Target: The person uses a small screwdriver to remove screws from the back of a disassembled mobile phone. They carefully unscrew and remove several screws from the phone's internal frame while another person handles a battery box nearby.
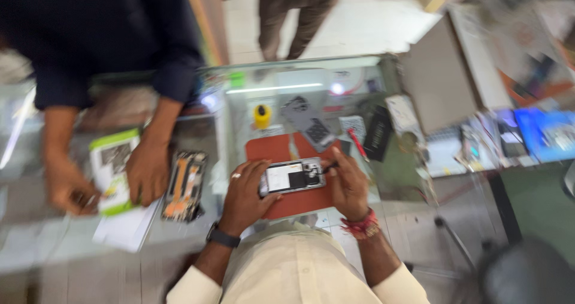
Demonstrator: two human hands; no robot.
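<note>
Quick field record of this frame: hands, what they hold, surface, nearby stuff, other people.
left hand: grips the left end of an opened phone, back cover off
right hand: at the phone's right end, holding a thin dark tool; type unclear from blur
surface: red work mat on a glass counter
nearby: yellow bottle, red-handled tool, second opened phone
other person: hands on a green-and-white box
image: motion-blurred
</note>
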